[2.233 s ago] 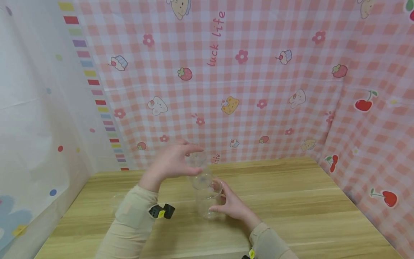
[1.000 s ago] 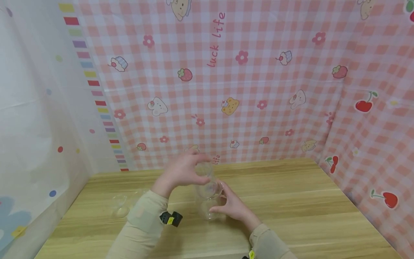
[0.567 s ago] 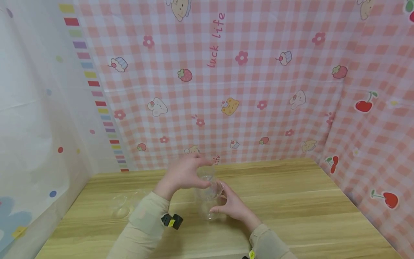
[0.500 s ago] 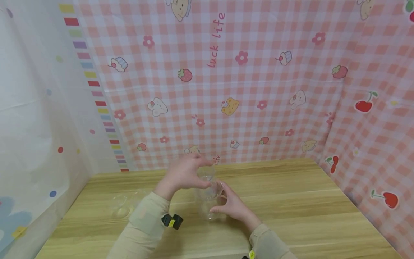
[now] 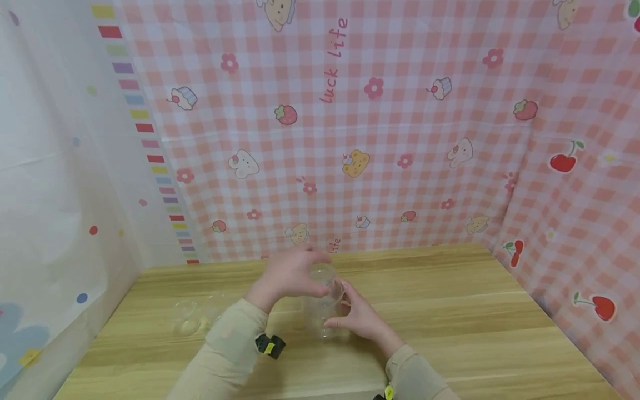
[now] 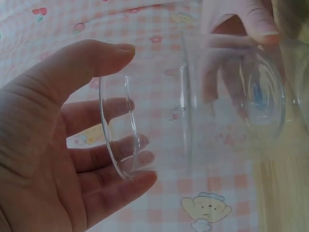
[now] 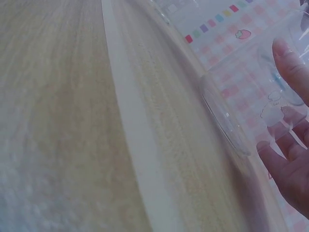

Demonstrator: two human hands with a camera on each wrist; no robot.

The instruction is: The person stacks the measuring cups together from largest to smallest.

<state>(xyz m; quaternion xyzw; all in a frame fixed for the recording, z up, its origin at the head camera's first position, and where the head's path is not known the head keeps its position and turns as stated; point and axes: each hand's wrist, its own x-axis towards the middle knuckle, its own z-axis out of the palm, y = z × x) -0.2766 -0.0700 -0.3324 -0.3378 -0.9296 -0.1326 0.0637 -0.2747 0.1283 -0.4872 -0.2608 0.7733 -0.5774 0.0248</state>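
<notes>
My right hand (image 5: 362,318) grips a clear cup (image 5: 320,322) from the side, thumb in front. In the right wrist view its round base is at the tabletop. Above it, my left hand (image 5: 292,272) holds a second clear cup (image 5: 321,271) between thumb and fingers. The left wrist view shows the thumb and fingers around the round near end (image 6: 107,137) of that upper cup. Its far end seems to sit inside the lower cup's mouth. Both are see-through, so their outlines overlap and the exact depth is hard to tell.
Several clear round pieces (image 5: 187,326) lie on the wooden table (image 5: 450,322) at the left, partly behind my left sleeve. A pink checked cloth (image 5: 400,128) hangs along the back and right, and a white dotted one (image 5: 45,166) at the left.
My left hand has come down and to the right, lowering the upper cup into the lower one. My right hand has stayed put. The clear pieces at the left have come out from behind my sleeve.
</notes>
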